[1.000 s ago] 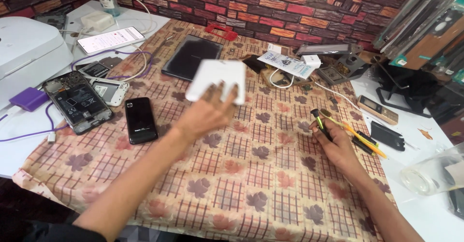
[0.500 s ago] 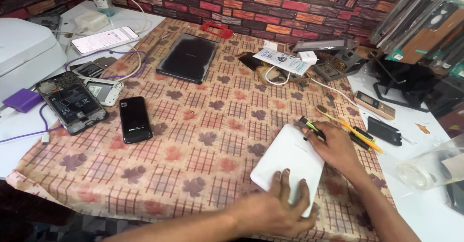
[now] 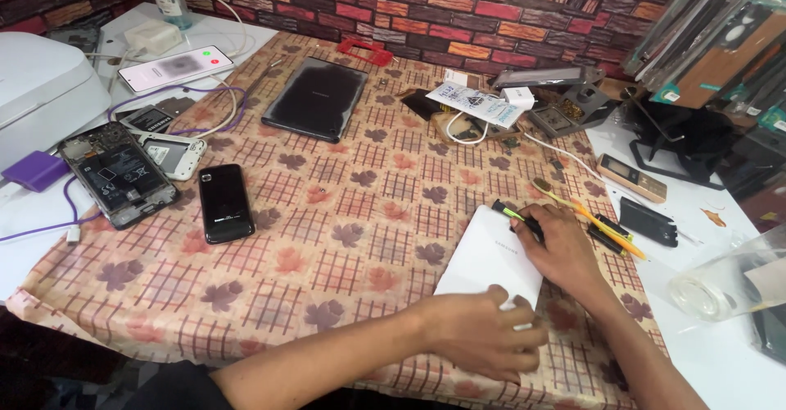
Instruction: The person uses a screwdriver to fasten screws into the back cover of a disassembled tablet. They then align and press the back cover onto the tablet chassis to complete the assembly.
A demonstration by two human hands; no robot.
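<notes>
Fingers of left hand (image 3: 479,336) lie spread, flat on the near end of the white tablet (image 3: 491,254), near the table's front-right corner. Right hand (image 3: 565,246) fingers are curled round a dark tool (image 3: 516,216) at its far edge. Tablet looks thin, stiff, slick (probably fragile); grip by the long edges.

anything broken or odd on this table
One phone at the left edge lies with its back off, its inner parts bare. A purple cable loops loosely beside it. The white tablet under both hands looks whole.
</notes>
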